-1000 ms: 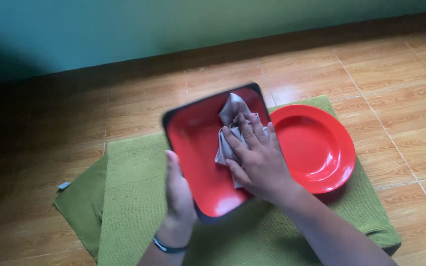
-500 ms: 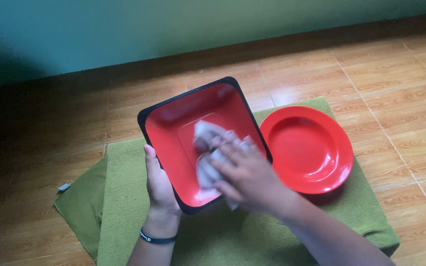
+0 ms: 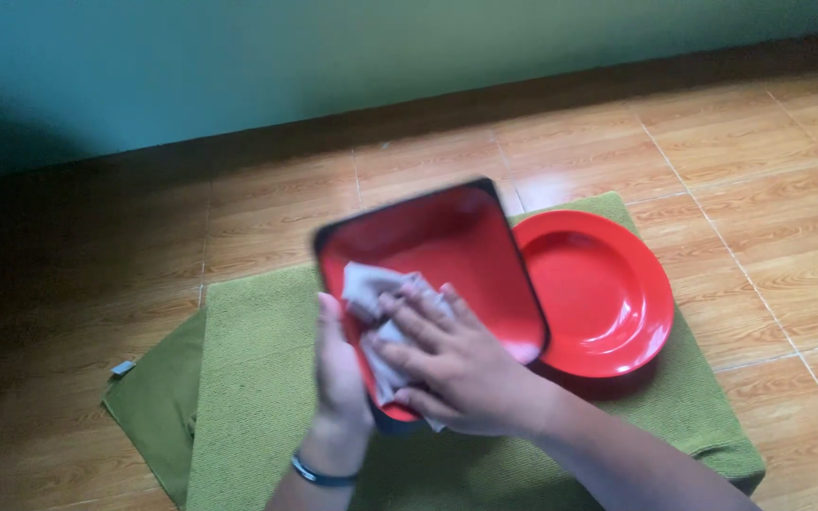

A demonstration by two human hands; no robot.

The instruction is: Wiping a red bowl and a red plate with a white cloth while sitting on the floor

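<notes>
- The left hand (image 3: 341,364) holds a square red tray (image 3: 447,255) by its near left edge. Its grip is closed on that edge, with the thumb on the red inside and the other fingers hidden under the tray.
- The square red tray has a black rim and a black underside. It is lifted and tilted, so the red inside faces up toward the camera.
- The tray is over the middle of a green mat (image 3: 248,378), and its right edge comes over the left side of a round red plate (image 3: 608,289).
- The right hand (image 3: 456,364) lies flat on a grey cloth (image 3: 366,284). Its fingers are spread out and press the cloth on the red inside of the tray, near the low left corner.
- The grey cloth is crumpled. Part of it pokes out past the fingers toward the top left, and a bit hangs down under the palm.
- The round red plate lies flat on the right half of the green mat, close to the far right corner.
- The green mat lies on a floor (image 3: 759,161) of brown tiles that look like wood. Its near left corner is folded over.
- A dark band (image 3: 319,470) is on the left wrist.
- A blue-green wall (image 3: 239,57) stands at the far side of the floor.
</notes>
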